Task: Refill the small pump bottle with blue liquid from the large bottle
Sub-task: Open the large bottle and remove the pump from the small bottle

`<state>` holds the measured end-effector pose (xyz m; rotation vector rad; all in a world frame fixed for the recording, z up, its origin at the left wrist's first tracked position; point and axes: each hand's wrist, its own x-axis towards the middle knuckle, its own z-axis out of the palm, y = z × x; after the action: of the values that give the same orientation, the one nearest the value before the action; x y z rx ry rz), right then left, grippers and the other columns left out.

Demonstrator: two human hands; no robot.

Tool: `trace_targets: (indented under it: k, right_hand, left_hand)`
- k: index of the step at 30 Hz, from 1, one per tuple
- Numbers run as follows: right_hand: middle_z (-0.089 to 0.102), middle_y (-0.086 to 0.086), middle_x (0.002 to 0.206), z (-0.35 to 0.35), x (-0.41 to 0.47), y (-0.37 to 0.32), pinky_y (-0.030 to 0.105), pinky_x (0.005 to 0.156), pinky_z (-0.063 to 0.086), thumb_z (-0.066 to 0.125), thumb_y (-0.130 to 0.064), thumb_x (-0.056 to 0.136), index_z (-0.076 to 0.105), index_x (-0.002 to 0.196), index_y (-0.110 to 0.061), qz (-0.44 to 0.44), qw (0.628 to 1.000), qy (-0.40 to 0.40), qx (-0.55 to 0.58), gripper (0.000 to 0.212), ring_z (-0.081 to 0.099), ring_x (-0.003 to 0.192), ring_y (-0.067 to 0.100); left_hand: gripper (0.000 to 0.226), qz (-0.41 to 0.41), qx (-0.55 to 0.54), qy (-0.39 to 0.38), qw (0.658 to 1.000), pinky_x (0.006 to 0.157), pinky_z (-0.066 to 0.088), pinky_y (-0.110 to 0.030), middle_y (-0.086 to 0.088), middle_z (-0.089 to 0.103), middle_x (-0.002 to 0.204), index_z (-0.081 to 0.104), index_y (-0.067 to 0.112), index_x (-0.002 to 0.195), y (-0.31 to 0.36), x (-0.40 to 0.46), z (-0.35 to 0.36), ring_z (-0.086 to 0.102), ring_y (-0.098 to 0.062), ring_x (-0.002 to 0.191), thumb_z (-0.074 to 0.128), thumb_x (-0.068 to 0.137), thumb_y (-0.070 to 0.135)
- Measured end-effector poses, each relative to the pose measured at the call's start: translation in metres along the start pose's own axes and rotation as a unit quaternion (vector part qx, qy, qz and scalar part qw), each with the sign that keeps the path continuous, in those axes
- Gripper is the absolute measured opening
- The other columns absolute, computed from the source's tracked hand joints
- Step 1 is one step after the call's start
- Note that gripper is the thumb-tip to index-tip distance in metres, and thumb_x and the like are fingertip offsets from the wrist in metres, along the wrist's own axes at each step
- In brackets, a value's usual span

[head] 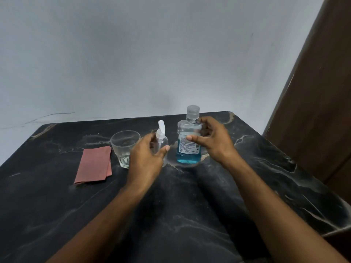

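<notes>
The small clear pump bottle (pixel 163 142) with a white pump head stands upright on the black marble table (pixel 190 205), and looks empty. My left hand (pixel 146 158) is spread around its near left side, thumb just in front of the bottle, fingers apart and not clamped. To its right the large clear bottle (pixel 189 149) stands upright with its cap on, blue liquid filling its lower part. My right hand (pixel 212 139) is cupped at that bottle's right side. Its thumb crosses the label, its fingers curl behind the shoulder, and a gap shows at the palm.
An empty drinking glass (pixel 124 148) stands just left of the pump bottle, close to my left hand. A folded reddish cloth (pixel 94 165) lies further left. A grey wall runs behind the table, and a brown door panel (pixel 313 111) stands at the right.
</notes>
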<state>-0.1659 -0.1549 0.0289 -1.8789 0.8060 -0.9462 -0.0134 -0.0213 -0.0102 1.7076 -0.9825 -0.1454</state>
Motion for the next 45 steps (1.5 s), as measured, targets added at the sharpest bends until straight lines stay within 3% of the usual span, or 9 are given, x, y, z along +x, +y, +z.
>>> trace_targets:
  k: [5,13,18,26,31,35,37,42,45]
  right_hand:
    - [0.073,0.002,0.109,-0.014,-0.047,-0.005,0.028,0.083,0.06,0.086,-0.011,0.073,0.063,0.12,-0.013,-0.008,1.0,-0.007,-0.01,0.053,0.069,0.099,0.016]
    - [0.072,-0.004,0.114,-0.012,-0.097,-0.003,0.031,0.09,0.059,0.086,-0.015,0.071,0.062,0.123,-0.017,0.007,1.0,-0.007,-0.005,0.057,0.068,0.106,0.014]
    - [0.071,-0.005,0.113,-0.01,-0.105,-0.004,0.025,0.083,0.058,0.087,-0.018,0.072,0.061,0.119,-0.022,-0.003,1.0,0.002,-0.015,0.055,0.067,0.104,0.017]
    - [0.072,-0.003,0.113,-0.011,-0.104,-0.006,0.036,0.089,0.059,0.087,-0.019,0.071,0.06,0.121,-0.021,-0.005,1.0,-0.005,-0.023,0.056,0.067,0.106,0.02]
    - [0.063,-0.016,0.119,-0.021,-0.108,-0.016,0.017,0.089,0.056,0.087,-0.035,0.06,0.051,0.128,-0.033,-0.003,0.998,-0.048,-0.043,0.077,0.062,0.108,0.004]
    - [0.057,-0.006,0.132,-0.035,-0.107,-0.036,0.028,0.093,0.054,0.08,-0.052,0.057,0.05,0.143,-0.026,-0.038,0.994,-0.008,-0.098,0.095,0.057,0.116,0.008]
    - [0.061,-0.008,0.128,-0.039,-0.103,-0.048,0.025,0.086,0.055,0.077,-0.056,0.061,0.055,0.139,-0.026,-0.07,0.992,0.03,-0.104,0.086,0.059,0.111,0.004]
    - [0.066,-0.012,0.099,-0.032,-0.086,-0.063,0.034,0.081,0.059,0.082,-0.05,0.066,0.072,0.121,-0.019,-0.082,0.99,0.046,-0.105,0.065,0.065,0.09,0.01]
    - [0.066,-0.014,0.085,-0.026,-0.077,-0.06,0.023,0.068,0.054,0.086,-0.045,0.068,0.075,0.112,-0.021,-0.08,0.988,0.038,-0.123,0.051,0.061,0.076,0.002]
  left_hand:
    - [0.033,-0.019,-0.039,-0.062,0.997,0.066,0.049,-0.003,0.024,0.072,0.096,0.061,0.05,0.098,0.003,-0.035,-0.028,0.068,0.013,0.087,0.08,0.087,0.025]
    - [0.036,-0.048,-0.053,-0.061,0.996,0.082,0.053,-0.016,0.02,0.073,0.099,0.061,0.048,0.103,-0.001,-0.068,-0.037,0.07,0.002,0.094,0.08,0.088,0.021]
    - [0.042,-0.054,-0.034,-0.054,0.997,0.089,0.057,-0.027,0.016,0.073,0.109,0.066,0.026,0.128,0.0,-0.077,-0.033,0.07,-0.003,0.1,0.079,0.088,0.024]
    - [0.056,-0.036,-0.011,-0.06,0.998,0.092,0.055,-0.023,0.011,0.072,0.12,0.061,0.026,0.138,-0.004,-0.078,-0.035,0.069,-0.008,0.108,0.081,0.085,0.033]
    - [0.078,-0.04,0.003,-0.073,0.996,0.096,0.049,-0.023,0.012,0.06,0.134,0.047,0.024,0.151,-0.004,-0.085,-0.041,0.062,-0.011,0.118,0.081,0.083,0.04]
    - [0.041,0.046,-0.008,0.079,0.996,0.08,0.049,-0.014,0.013,0.062,0.106,0.063,0.031,0.123,0.005,-0.109,-0.05,0.059,-0.004,0.092,0.078,0.085,0.027]
    - [0.03,0.088,-0.025,0.075,0.993,0.076,0.048,-0.007,0.015,0.067,0.1,0.067,0.035,0.112,0.014,-0.127,-0.046,0.065,-0.002,0.089,0.076,0.087,0.021]
    - [0.071,0.059,-0.074,-0.071,0.993,0.108,0.035,-0.005,0.027,0.044,0.15,0.044,0.038,0.15,0.031,-0.138,-0.011,0.044,0.009,0.136,0.077,0.089,0.026]
    - [0.099,-0.009,-0.067,-0.104,0.992,0.1,0.015,0.008,0.016,0.02,0.168,0.013,0.032,0.163,0.038,-0.132,0.01,0.018,0.012,0.143,0.077,0.088,0.038]
